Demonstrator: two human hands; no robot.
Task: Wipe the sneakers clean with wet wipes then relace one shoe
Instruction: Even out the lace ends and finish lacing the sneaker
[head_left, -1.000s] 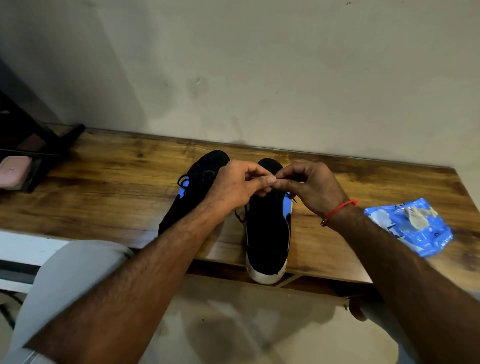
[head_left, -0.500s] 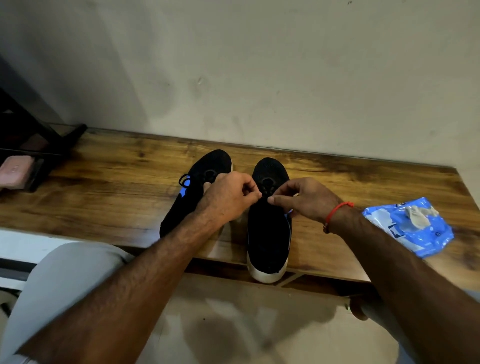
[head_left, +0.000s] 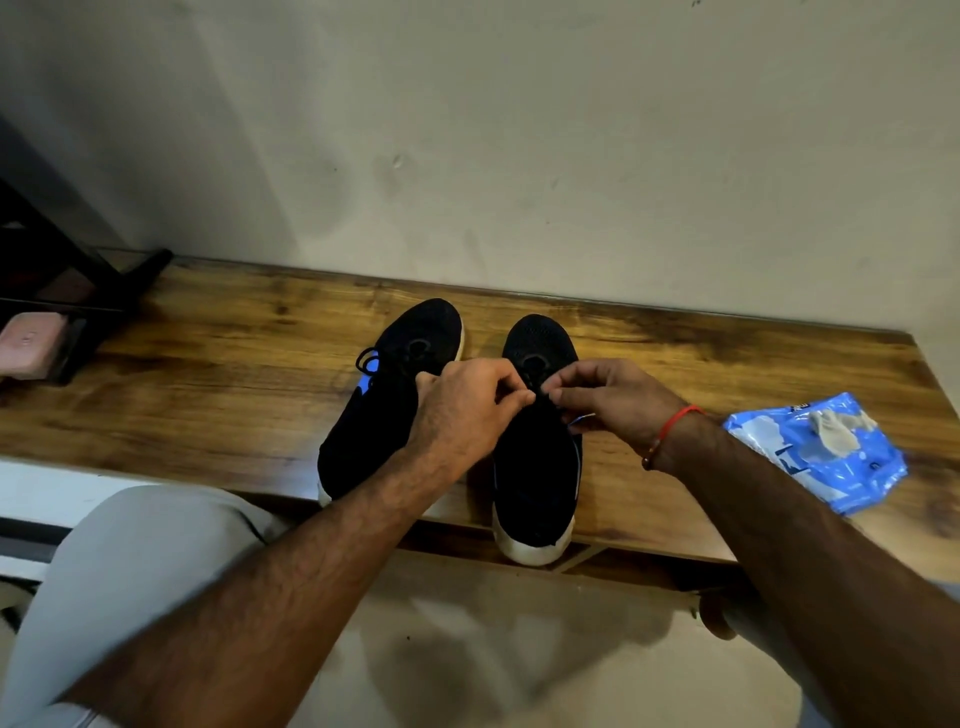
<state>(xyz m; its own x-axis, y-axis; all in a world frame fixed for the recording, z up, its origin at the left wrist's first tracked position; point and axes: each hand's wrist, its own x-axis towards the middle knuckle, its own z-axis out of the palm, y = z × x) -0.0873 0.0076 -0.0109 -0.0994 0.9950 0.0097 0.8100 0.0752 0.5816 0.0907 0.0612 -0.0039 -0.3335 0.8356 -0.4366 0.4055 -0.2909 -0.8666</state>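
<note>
We have both black sneakers side by side on the wooden bench, toes toward the wall, and we are working on the right sneaker, whose heel juts over the near edge. Our left hand pinches the lace between thumb and forefinger over the tongue, and our right hand pinches the same dark lace from the other side, fingertips nearly touching; which eyelet it is entering we cannot tell. To do this well, we judge we should keep the lace flat, feed the tip squarely through, and pull both ends evenly so the shoe does not slide off the edge. The left sneaker sits just beside, its lace looped near the toe. The blue wet wipes pack lies well apart to the right, a crumpled wipe on top.
</note>
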